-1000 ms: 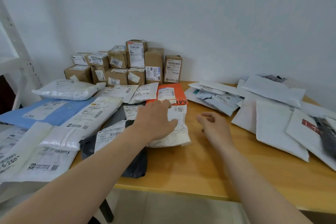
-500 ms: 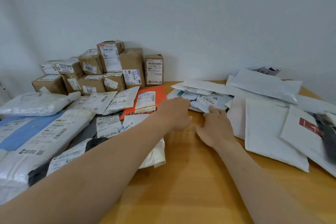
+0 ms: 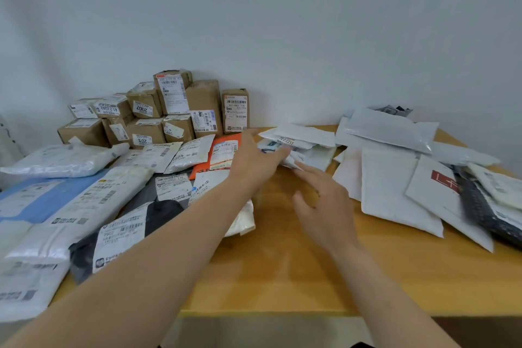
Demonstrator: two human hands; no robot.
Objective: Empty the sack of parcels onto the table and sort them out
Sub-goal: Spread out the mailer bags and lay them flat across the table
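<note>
Bench [image 3: 282, 271] edge lies nearest us, bare wood between our two forearms. Our right hand [image 3: 327, 206] hovers over that bare patch, its grip apart, fingers spread and holding nothing, the forefinger pointing at the small white mailers [image 3: 296, 141] ahead. Our left hand [image 3: 254, 158] reaches across to the near edge of those mailers; we cannot tell whether its grip has closed on one, since the fingers are blurred against the paper. Left of our arm, parcels in soft bags [image 3: 93, 206] overlap one another, white, grey, black and blue, with an orange envelope [image 3: 220, 152] just beyond them. To the right, larger white padded envelopes [image 3: 395, 192] lie fanned out, one with a red mark. Farthest back, brown cardboard boxes [image 3: 169, 113] stand stacked against the wall [image 3: 282, 22].
</note>
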